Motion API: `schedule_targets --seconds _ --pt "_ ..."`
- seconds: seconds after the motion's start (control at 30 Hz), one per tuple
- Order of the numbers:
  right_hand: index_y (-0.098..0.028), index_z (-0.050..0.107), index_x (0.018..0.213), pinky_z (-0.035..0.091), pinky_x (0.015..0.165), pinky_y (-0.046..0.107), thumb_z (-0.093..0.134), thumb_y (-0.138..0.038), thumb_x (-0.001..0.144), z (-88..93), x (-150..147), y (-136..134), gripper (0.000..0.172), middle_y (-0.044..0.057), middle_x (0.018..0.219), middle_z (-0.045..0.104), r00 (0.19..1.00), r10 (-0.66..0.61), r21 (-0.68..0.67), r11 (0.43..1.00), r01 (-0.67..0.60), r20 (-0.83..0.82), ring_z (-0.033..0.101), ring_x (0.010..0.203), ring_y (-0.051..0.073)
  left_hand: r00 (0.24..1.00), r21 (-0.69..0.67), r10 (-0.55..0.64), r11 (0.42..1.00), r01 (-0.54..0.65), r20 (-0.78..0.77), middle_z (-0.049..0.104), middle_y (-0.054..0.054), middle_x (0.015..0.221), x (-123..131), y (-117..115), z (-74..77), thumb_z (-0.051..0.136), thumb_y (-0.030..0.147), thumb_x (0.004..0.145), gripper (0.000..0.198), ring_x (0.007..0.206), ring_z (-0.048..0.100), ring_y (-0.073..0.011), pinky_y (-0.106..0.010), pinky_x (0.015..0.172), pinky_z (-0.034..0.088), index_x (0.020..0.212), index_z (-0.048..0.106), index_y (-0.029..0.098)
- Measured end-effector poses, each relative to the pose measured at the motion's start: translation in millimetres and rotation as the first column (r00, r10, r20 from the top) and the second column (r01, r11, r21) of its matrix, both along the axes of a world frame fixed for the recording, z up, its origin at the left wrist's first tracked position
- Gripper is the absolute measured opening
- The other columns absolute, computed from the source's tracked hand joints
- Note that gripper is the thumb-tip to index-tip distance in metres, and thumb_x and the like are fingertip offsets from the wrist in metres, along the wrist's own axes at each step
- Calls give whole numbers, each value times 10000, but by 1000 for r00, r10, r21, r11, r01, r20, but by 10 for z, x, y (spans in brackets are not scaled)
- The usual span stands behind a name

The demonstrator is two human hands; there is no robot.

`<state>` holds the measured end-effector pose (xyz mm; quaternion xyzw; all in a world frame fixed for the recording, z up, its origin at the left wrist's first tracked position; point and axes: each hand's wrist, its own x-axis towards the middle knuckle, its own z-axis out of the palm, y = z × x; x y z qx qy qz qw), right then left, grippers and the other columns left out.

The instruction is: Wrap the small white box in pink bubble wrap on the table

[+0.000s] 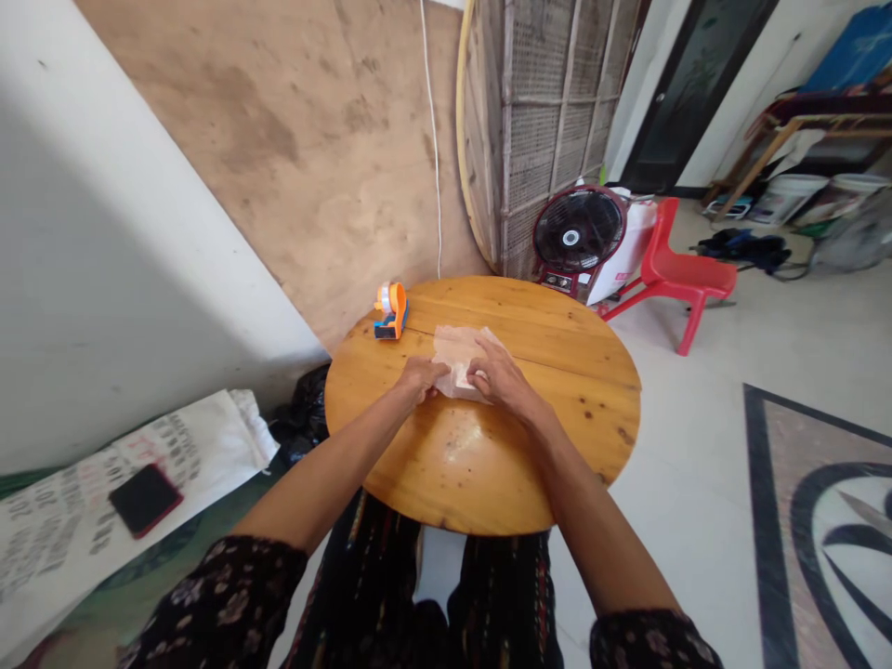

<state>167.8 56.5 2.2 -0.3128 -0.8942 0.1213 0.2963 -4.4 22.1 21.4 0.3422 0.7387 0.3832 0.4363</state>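
Pale-pink translucent sheet (pixel 456 344) on the round yellow-brown wooden counter (pixel 571 353) seems light, soft, tearable, best held by the edge my left grip (pixel 420 374) pinches; whether my right grip (pixel 503 376) closes, I can't tell.

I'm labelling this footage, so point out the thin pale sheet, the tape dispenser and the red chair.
Thin pale sheet (pixel 457 345): head view, on its far half.
Tape dispenser (pixel 400 302): head view, on its orange body.
Red chair (pixel 689 269): head view, on the seat.
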Motion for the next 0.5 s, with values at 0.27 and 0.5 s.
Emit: schedule_targets --seconds 0.27,0.5 --pt "-174 689 809 334 1080 470 624 -148 799 4 1 -16 70 153 1411 467 1000 6 21 1000 -6 -8 378 1354 288 994 80 -24 996 32 -104 488 49 458 121 -9 82 597 165 717 74 397 460 -89 -188 403 324 655 569 136" --pt "-182 713 815 344 1071 466 638 -147 800 -9 2 10 84 146 1382 494 1000 -5 28 1000 4 30 403 1331 291 964 178 -93 974 140 -249 474 63 468 171 57 -22 607 179 687 102 442 454 -76 -173 438 310 608 552 146"
